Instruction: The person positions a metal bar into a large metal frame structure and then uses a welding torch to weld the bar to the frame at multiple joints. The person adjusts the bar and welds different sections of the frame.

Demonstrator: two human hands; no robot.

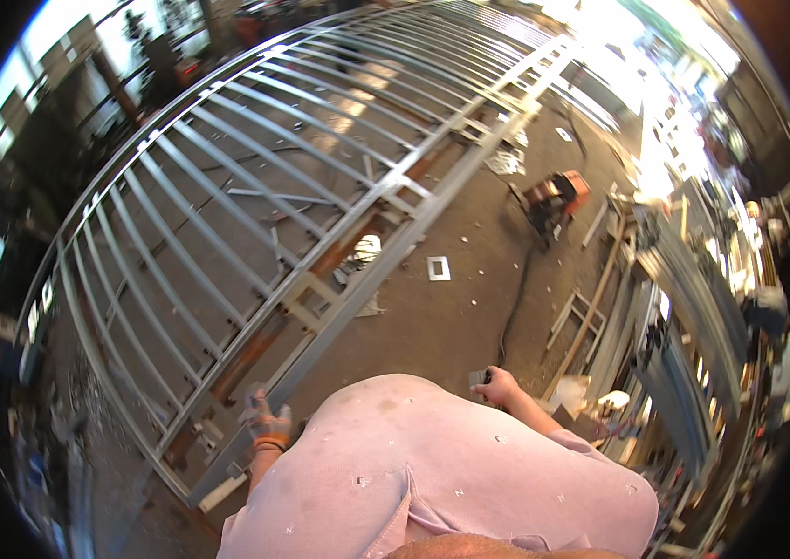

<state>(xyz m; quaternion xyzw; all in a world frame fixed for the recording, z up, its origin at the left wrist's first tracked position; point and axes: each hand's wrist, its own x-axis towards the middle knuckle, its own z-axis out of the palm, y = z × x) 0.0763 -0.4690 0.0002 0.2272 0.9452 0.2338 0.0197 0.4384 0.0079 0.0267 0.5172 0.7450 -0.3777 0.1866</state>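
Note:
A large metal frame of parallel bars (276,168) stretches from near my left side far up the picture. My left hand (267,423), in a glove with an orange cuff, is beside the frame's near outer rail (360,293). Its thumb and fingers are spread; whether they touch the rail I cannot tell. On the other side of my body, my bare right hand (499,388) grips a small flat grey piece (478,380), probably metal. Part of that piece is hidden by the fingers. White square cut-outs and plates (311,300) sit between the frame's two near rails.
An orange and black machine (552,199), perhaps a welder, stands on the floor, with a dark cable (515,300) running towards me. A square white metal plate with a hole (438,260) lies nearby. Metal profiles (688,279) are stacked at right, beside a small rectangular frame (580,318).

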